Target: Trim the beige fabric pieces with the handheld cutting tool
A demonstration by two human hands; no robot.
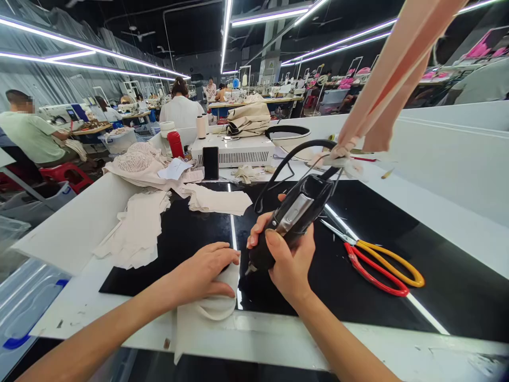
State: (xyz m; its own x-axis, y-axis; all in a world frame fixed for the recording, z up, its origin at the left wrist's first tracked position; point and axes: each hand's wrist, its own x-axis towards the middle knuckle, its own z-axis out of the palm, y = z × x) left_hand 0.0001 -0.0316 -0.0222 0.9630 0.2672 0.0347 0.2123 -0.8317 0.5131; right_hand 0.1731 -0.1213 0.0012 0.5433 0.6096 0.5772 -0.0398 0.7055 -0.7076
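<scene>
Tool point(296, 212), one, in right hand point(294, 260); scissors point(362, 244), one pair, nearby.

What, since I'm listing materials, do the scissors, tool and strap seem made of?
Scissors: shiny, metal-looking blades; glossy red and yellow handles, probably plastic. Tool: smooth black casing, likely plastic; silvery plate, perhaps metal. Strap: matte pinkish fabric, judging by its folds.

Ceiling tubes point(226, 37) shine brightly; white glare streaks the glossy black board point(338, 286); wide-angle stretch distorts the edges.
</scene>
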